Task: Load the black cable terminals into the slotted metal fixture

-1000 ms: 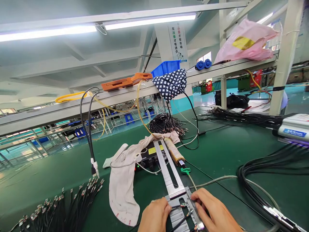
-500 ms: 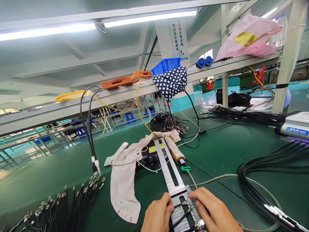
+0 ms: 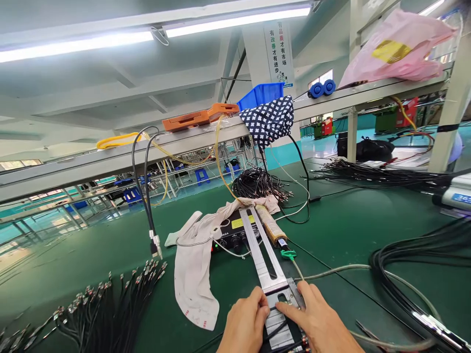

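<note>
A slotted metal fixture (image 3: 274, 289) runs away from me along the bench, with thin black cables (image 3: 276, 331) lying across its near end. My left hand (image 3: 246, 318) is at the fixture's left edge, thumb and forefinger closed together on one black cable. On the other side, my right hand (image 3: 322, 318) has its thumb stretched over the cable's tip, hiding the connector there. Its forefinger rests apart from the thumb, by the small block (image 3: 295, 293) on the fixture's right edge. More metal connectors (image 3: 302, 343) show below the right thumb.
Bundled black cables with metal ends lie at left (image 3: 106, 309) and right (image 3: 401, 289). Behind the fixture are a black control box (image 3: 230, 241), a white cloth (image 3: 196, 279) and a tape-wrapped handle (image 3: 270, 225). Two cables (image 3: 149, 196) hang from the shelf (image 3: 198, 142).
My right thumb has moved left and down onto the cable's tip over the fixture. My left hand stays at the fixture's left edge. The whole view has shifted slightly.
</note>
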A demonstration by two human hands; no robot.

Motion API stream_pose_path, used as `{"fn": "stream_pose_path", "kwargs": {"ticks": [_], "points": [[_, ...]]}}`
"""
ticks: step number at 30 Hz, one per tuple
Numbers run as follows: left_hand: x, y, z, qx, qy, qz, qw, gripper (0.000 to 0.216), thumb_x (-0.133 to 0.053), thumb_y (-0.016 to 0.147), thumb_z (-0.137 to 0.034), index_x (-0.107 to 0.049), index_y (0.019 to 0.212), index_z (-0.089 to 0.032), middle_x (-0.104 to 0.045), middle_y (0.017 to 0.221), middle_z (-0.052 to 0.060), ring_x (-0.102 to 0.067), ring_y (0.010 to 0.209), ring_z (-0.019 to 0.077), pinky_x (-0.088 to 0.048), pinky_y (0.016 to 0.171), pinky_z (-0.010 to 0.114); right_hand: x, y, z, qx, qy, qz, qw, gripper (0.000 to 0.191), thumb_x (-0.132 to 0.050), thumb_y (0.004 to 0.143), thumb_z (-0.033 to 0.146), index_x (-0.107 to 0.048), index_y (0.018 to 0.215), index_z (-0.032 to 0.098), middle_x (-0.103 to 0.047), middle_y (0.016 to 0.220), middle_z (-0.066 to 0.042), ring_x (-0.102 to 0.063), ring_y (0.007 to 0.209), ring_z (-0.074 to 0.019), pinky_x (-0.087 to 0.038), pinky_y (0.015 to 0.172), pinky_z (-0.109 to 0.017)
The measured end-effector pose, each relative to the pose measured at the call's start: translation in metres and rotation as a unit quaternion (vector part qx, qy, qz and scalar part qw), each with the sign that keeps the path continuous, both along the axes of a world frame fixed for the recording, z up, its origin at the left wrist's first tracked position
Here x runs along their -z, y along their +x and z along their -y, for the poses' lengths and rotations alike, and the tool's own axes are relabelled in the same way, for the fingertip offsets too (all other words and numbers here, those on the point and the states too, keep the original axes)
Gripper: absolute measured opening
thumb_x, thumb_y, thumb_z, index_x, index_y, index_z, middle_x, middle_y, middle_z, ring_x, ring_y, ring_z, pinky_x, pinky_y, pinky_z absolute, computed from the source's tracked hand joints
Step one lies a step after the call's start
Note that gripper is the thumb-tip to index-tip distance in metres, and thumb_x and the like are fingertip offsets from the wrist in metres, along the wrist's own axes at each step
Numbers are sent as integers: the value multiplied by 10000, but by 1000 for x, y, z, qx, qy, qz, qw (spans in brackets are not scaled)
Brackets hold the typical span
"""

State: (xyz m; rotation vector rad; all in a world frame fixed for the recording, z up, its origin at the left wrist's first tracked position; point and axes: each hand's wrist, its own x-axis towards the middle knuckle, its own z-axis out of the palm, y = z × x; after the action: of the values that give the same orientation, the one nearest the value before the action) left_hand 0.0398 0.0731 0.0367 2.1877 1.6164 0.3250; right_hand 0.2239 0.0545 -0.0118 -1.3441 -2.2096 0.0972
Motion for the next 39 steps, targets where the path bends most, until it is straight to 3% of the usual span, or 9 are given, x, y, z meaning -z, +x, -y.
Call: {"fn": "stream_pose_path", "kwargs": {"ticks": [8, 11, 14, 19, 25, 29, 33, 36, 39], "points": [[-9, 2, -1, 45, 15, 18, 999, 159, -459, 897, -137, -565, 824, -230, -610, 746, -40, -544, 718, 149, -347, 649, 235, 4, 4, -6, -9, 113, 116, 987, 475, -601, 747, 188, -619, 1208, 299, -571, 1019, -138, -539, 804, -260, -511, 568, -293], [-13, 8, 4, 45, 33, -95, 994, 202, -436, 913, -116, -620, 870, -189, -638, 912, 39, -568, 884, 209, -406, 774, 300, 7, 3, -9, -11, 151, 158, 976, 441, -607, 746, 198, -632, 1181, 271, -592, 1003, -163, -550, 824, -286, -532, 577, -315], [-13, 6, 13, 79, 57, -231, 968, 311, -360, 933, -131, -637, 1073, -149, -583, 1123, 151, -518, 1050, 315, -423, 852, 428, 10, 0, -10, -10, 145, 190, 971, 488, -622, 709, 130, -634, 1174, 279, -607, 998, -165, -558, 852, -310, -542, 581, -334], [-4, -12, 18, 134, 29, -222, 965, 469, -285, 937, -150, -430, 1383, -179, -562, 1156, 165, -529, 1028, 305, -459, 851, 425, 11, -5, -10, -10, 116, 206, 972, 668, -631, 595, 15, -622, 1218, 256, -616, 1021, -183, -570, 885, -351, -554, 642, -417], [6, -20, 15, 77, 50, -61, 994, 367, -373, 867, -115, -621, 1133, -167, -582, 1049, 121, -567, 958, 231, -449, 848, 321, -4, 10, -15, -19, -15, -17, 1000, 478, -423, 765, 32, -663, 1120, 245, -617, 979, -123, -621, 869, -249, -529, 690, -329], [7, -14, 20, 16, 33, -6, 999, 154, -493, 791, -188, -626, 865, -164, -611, 890, 81, -551, 878, 240, -399, 818, 344, -17, 25, -21, -27, -141, -226, 964, 390, -276, 883, 148, -628, 1043, 200, -640, 844, -55, -626, 779, -198, -495, 732, -320], [8, -8, 18, -28, -39, 99, 994, 29, -489, 707, -211, -508, 722, -194, -509, 687, -3, -485, 672, 173, -343, 665, 287, -18, 27, -26, -9, -169, -265, 949, 333, -277, 879, 255, -604, 906, 197, -656, 857, -72, -623, 800, -222, -478, 754, -356], [9, -11, 15, -57, -54, 223, 972, 200, -464, 762, -388, -487, 807, -194, -411, 653, -45, -382, 570, 132, -297, 581, 264, -14, 25, -28, -5, -189, -284, 940, 331, -260, 862, 275, -582, 874, 198, -647, 798, -67, -620, 708, -214, -490, 672, -333], [4, -15, 14, -61, -31, 215, 974, 268, -460, 779, -447, -524, 780, -186, -395, 648, -43, -369, 594, 138, -273, 577, 261, -13, 26, -28, 0, -193, -290, 937, 301, -276, 850, 287, -567, 852, 208, -639, 784, -57, -610, 696, -211, -481, 661, -322]]}}
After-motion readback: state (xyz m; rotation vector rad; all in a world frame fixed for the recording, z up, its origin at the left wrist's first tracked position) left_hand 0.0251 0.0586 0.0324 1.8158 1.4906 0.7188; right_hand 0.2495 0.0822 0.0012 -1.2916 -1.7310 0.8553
